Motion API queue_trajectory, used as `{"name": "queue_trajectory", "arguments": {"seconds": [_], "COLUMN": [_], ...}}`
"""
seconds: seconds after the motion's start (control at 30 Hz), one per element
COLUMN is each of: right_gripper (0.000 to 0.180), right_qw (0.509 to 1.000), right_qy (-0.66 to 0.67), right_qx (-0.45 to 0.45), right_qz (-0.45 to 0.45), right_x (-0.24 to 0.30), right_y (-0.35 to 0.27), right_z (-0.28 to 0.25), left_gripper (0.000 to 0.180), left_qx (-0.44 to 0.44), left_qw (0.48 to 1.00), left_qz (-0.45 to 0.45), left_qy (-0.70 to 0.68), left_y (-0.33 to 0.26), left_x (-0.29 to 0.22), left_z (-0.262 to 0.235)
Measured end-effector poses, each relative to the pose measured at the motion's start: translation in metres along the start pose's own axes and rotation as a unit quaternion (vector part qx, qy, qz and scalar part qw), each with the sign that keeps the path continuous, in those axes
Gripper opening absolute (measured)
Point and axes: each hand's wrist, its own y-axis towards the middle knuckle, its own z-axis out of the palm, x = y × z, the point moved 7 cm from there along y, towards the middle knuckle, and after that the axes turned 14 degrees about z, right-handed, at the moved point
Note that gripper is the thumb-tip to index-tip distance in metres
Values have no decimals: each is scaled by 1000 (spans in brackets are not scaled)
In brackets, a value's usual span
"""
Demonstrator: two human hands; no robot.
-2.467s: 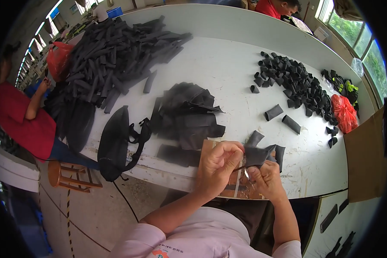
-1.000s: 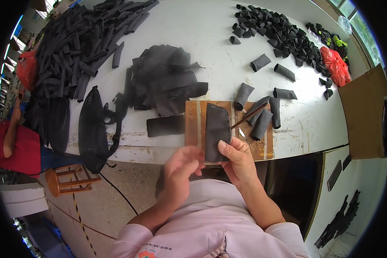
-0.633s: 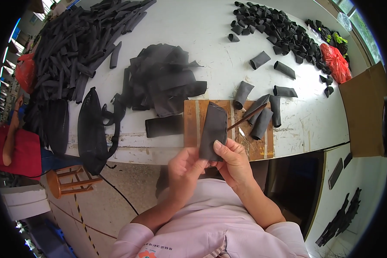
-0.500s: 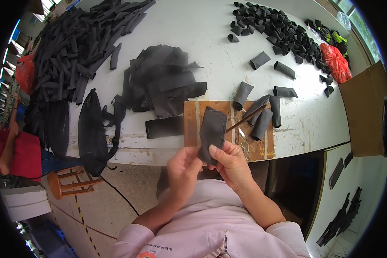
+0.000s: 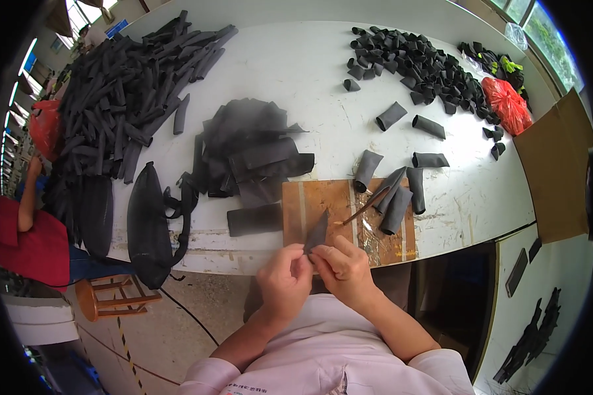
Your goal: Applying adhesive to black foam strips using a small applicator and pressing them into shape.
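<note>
My left hand (image 5: 284, 275) and my right hand (image 5: 344, 271) meet just in front of the table edge. Both pinch the lower end of a dark grey fabric piece (image 5: 318, 230), which points up and away, seen nearly edge-on. Beneath it lies a worn brown board (image 5: 296, 204). A thin brown stick with a pale tip (image 5: 359, 214) rests on that board, against several fabric tubes (image 5: 396, 212). Left of the board is a flat fabric piece (image 5: 254, 220), with a heap of flat pieces (image 5: 263, 155) beyond.
Long fabric strips (image 5: 112, 85) are piled at the far left, near a black bag-like item with straps (image 5: 148, 224). Short tubes (image 5: 428, 66) cover the far right, beside a red plastic bag (image 5: 506, 105) and a cardboard box (image 5: 553, 168). A person in red (image 5: 29, 240) and a wooden stool (image 5: 112, 296) are left.
The fabric piece has turned from showing its broad face to nearly edge-on, and its top now sits lower. My fingers have shifted closer together on its lower end. The whole view has tilted slightly.
</note>
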Motion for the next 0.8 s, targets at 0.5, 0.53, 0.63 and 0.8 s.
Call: {"name": "queue_trajectory", "arguments": {"seconds": [0.5,0.53,0.63,0.8], "right_gripper": [9,9,14,15], "right_qw": [633,633,694,739], "right_qy": [614,616,577,536], "right_qx": [271,267,260,166], "right_qz": [385,386,343,373], "right_x": [-45,-44,-43,-56], "right_y": [-21,-21,-15,-13], "right_z": [44,44,40,24], "left_gripper": [19,18,20,28], "left_qx": [44,-6,-3,90], "left_qw": [871,928,957,741], "left_qz": [-314,-230,-176,-369], "left_qy": [-374,-292,-230,-554], "left_y": [-13,-5,3,-2], "left_x": [39,34,19,12], "left_z": [26,18,13,29]}}
